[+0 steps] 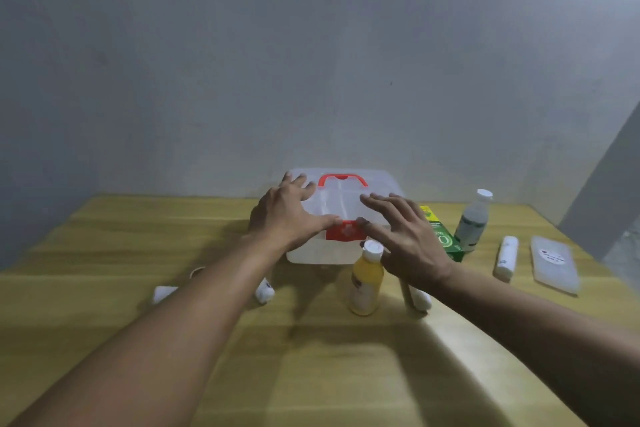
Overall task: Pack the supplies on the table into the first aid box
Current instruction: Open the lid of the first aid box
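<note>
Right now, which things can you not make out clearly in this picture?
Head view only:
- Red front latch of the translucent plastic first aid box: thumbs cover its ends.
- Small white items: left forearm hides them.
- Yellow bottle label: blurred.
- Box contents: lid is closed and cloudy.

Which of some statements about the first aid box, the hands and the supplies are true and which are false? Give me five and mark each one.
1. The first aid box has its lid shut. True.
2. The left hand holds the yellow bottle. False: it rests on the box lid, and the bottle stands untouched in front of the box.
3. The box has a red handle on top. True.
4. The green carton lies left of the box. False: it lies right of it, beside the clear bottle.
5. The right hand has its fingers spread over the box, holding nothing. True.
</note>
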Demonstrator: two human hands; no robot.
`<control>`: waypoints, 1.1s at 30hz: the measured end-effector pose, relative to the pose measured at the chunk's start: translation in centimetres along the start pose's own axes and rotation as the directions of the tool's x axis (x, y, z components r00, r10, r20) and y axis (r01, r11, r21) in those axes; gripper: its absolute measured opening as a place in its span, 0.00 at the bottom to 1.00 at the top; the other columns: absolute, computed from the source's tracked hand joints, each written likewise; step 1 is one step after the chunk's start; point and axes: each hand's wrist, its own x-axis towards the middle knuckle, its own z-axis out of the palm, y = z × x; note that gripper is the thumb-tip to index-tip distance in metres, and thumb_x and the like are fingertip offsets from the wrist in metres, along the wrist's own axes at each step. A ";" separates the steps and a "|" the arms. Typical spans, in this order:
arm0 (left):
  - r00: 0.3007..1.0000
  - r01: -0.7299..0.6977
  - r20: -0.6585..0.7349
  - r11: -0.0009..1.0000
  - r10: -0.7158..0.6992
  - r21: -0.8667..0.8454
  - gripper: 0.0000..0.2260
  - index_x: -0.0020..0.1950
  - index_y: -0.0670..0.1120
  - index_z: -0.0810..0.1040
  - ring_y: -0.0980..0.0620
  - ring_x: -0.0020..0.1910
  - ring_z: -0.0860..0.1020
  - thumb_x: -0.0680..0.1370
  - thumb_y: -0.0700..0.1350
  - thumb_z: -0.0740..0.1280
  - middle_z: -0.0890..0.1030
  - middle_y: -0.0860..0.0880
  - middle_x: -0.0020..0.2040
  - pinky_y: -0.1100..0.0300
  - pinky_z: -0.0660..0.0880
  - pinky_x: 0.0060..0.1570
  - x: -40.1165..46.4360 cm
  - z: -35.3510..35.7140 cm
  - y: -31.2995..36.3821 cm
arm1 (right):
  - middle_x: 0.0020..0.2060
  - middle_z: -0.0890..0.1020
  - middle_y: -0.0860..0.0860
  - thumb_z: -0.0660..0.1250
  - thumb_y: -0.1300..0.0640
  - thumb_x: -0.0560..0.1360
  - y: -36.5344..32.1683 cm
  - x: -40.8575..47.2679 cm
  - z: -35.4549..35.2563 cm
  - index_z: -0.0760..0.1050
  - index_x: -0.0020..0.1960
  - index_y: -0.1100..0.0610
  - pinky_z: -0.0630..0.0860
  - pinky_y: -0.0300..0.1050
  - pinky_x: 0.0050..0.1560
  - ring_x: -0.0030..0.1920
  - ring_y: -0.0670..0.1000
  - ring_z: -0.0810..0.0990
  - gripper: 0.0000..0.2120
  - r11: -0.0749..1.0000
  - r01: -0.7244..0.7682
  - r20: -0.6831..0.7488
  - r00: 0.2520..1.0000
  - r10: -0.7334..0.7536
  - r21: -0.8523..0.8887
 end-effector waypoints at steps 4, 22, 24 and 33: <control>0.998 0.050 0.037 0.999 -0.050 0.004 0.39 0.71 0.50 0.70 0.50 0.76 0.61 0.64 0.65 0.74 0.65 0.53 0.76 0.50 0.65 0.69 0.4 -0.4 0.6 | 0.57 0.80 0.66 0.52 0.57 0.80 0.6 0.3 0.3 0.77 0.54 0.60 0.75 0.57 0.51 0.56 0.64 0.79 0.16 0.994 0.107 -0.073 0.991 -0.109 -0.033; 0.979 0.060 0.191 0.996 -0.071 0.063 0.30 0.74 0.49 0.67 0.47 0.75 0.62 0.75 0.61 0.63 0.63 0.50 0.77 0.50 0.61 0.71 1.6 -2.4 1.8 | 0.53 0.83 0.62 0.62 0.53 0.80 2.8 1.7 -2.3 0.80 0.52 0.63 0.80 0.55 0.46 0.53 0.60 0.83 0.14 0.942 0.333 -0.044 0.942 -0.334 -0.033; 0.988 0.062 0.145 0.996 -0.051 -0.071 0.31 0.77 0.48 0.59 0.50 0.78 0.54 0.78 0.59 0.60 0.55 0.51 0.79 0.50 0.53 0.76 0.6 -2.1 1.0 | 0.54 0.84 0.59 0.58 0.54 0.81 2.6 2.3 -3.1 0.81 0.51 0.62 0.81 0.56 0.50 0.53 0.58 0.83 0.15 0.955 0.295 -0.003 0.956 -0.295 0.026; 0.987 0.061 -0.119 0.938 -0.107 -0.341 0.31 0.78 0.46 0.41 0.53 0.78 0.43 0.82 0.50 0.55 0.42 0.49 0.80 0.56 0.43 0.76 -2.7 -0.2 0.2 | 0.58 0.82 0.57 0.58 0.56 0.81 1.7 5.2 -6.4 0.76 0.60 0.61 0.76 0.52 0.59 0.56 0.57 0.81 0.14 0.939 -0.200 0.054 0.980 0.192 0.281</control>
